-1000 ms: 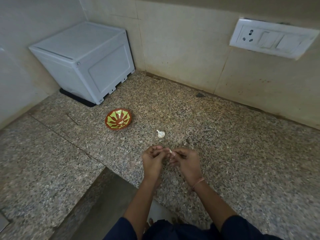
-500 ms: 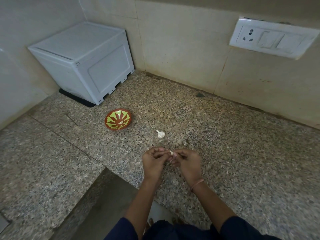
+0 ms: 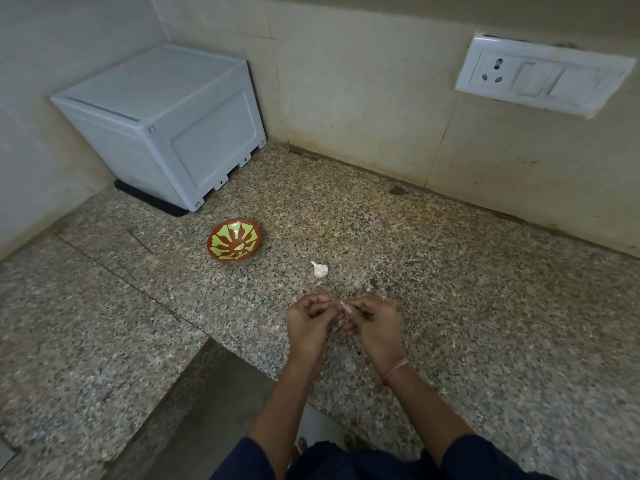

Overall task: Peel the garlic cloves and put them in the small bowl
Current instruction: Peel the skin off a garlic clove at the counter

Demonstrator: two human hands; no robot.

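Lengthwise outward, pale tip foremost, garlic clove [image 3: 343,305] tight between left hand [image 3: 306,323] and right hand [image 3: 375,323] fingers [image 3: 360,303].

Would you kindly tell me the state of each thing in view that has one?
left hand: pinching the garlic clove.
right hand: pinching the same clove.
garlic clove: held between both hands, above the countertop.
garlic piece: lying on the countertop, untouched.
small bowl: upright, one pale piece inside.
white box: lid closed.
wall socket: nothing plugged in.
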